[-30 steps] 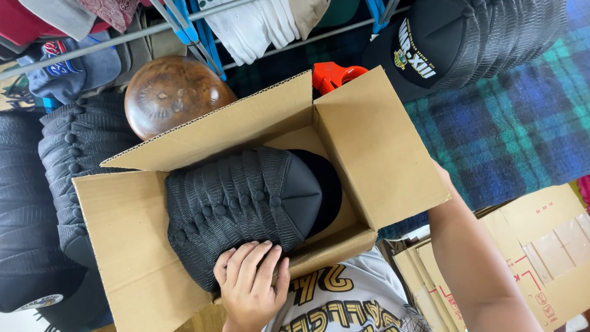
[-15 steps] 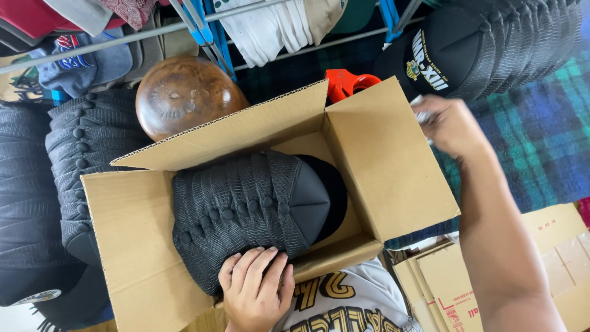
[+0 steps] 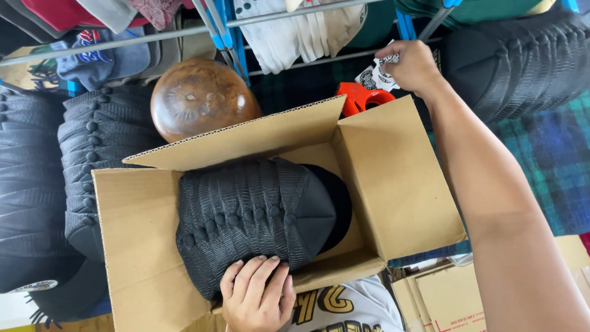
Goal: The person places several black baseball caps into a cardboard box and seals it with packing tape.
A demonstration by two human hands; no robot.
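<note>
My left hand (image 3: 257,295) is closest to me, at 6 o'clock. Its fingers lie flat and spread on the stack of black caps (image 3: 258,218), pressing the near side. The caps lie on their side in the open cardboard box (image 3: 141,246), brims pointing to 3 o'clock. I think I should keep this hand firm so the stack does not roll or slide while my other arm is busy.

The box flaps stick out. The big right flap (image 3: 399,178) is just under my right arm, so I should lift that arm high and not bump it. The back flap (image 3: 246,138) leans toward 12 o'clock, with a brown wooden ball (image 3: 200,98) just behind it.

Farther away, at 1 o'clock, my right hand (image 3: 412,64) is closed around a small black and white paper tag (image 3: 376,75). An orange tape holder (image 3: 362,98) sits just below it, behind the box corner. There is little room there: a metal rack bar (image 3: 307,15) with hanging clothes is just above. More piles of black caps (image 3: 98,141) crowd the left, at 9 o'clock.
</note>
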